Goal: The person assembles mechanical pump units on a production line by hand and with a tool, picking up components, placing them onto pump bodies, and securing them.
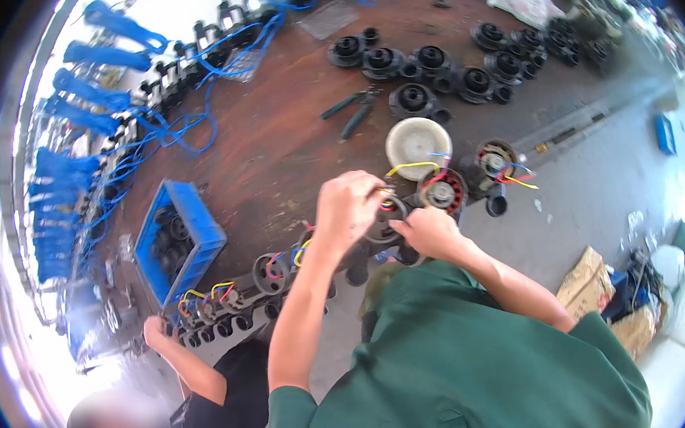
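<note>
My left hand (349,211) is closed in a pinch on thin coloured wires above a round dark motor housing (384,225). My right hand (432,233) has its fingers curled at the right rim of that same housing, gripping it. The fingers partly cover the housing's inside. Right beside it stands another motor housing (442,192) with red windings and yellow, red and blue leads. Further right sits a similar motor (496,158) with loose wires. Behind them is a round whitish bowl (419,148).
Green-handled pliers (348,110) lie on the brown table (272,131). Several black pump parts (429,59) stand at the back. A blue crate (207,234) holds dark parts at left. A row of wired housings (270,273) lines the near edge, where a co-worker's hand (155,332) works.
</note>
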### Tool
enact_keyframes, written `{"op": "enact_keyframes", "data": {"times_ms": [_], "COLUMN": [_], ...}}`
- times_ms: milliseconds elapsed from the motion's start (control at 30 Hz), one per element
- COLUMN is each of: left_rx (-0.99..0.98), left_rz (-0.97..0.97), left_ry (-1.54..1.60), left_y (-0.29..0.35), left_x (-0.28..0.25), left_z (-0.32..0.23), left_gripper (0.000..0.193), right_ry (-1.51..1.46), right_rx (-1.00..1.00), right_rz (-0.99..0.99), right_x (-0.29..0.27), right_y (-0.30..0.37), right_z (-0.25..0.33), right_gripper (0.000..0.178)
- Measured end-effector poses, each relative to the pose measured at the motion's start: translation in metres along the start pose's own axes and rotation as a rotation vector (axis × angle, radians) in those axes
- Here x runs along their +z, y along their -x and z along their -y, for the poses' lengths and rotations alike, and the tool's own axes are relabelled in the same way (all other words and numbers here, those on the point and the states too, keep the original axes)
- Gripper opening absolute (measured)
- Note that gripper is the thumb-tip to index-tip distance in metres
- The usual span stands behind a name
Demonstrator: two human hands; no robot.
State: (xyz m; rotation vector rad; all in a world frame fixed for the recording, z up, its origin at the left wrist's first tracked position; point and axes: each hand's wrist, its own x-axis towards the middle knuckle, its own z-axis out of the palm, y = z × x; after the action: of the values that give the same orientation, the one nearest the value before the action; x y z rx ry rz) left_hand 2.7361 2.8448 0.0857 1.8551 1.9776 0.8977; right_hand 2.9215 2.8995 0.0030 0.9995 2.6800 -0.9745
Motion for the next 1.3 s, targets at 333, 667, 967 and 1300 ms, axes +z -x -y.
{"op": "enact_keyframes", "data": {"times_ms": [333, 667, 967, 1300], "left_rx": [-0.582, -1.017, -0.864, -0.399], "left_rz": [-0.342, -0.231, -0.256, -0.932], "left_ry": [-0.315, -0.739, -0.668, 1.504], "left_y": [0.074, 0.209, 0.209, 0.143], "left_x": [-0.197, -0.250, -0.255, -0.240], "left_z": [0.179, 0.472, 0.490, 0.182], "left_gripper": [0.022, 0.039, 0.018, 0.035], "right_ry": [-0.391, -0.270, -0.125, -0.449], "right_rx": [0.164, 0.486, 0.347, -0.232], "right_rz": [-0.042, -0.093, -0.117, -0.087], "right_x": [-0.025, 0.004, 0.001, -0.089], "right_y": [0.030, 0.067, 0.067, 0.008], "right_z": [0.007, 0.009, 0.043, 0.101], "right_gripper": [0.048, 0.036, 0.023, 0.017]}}
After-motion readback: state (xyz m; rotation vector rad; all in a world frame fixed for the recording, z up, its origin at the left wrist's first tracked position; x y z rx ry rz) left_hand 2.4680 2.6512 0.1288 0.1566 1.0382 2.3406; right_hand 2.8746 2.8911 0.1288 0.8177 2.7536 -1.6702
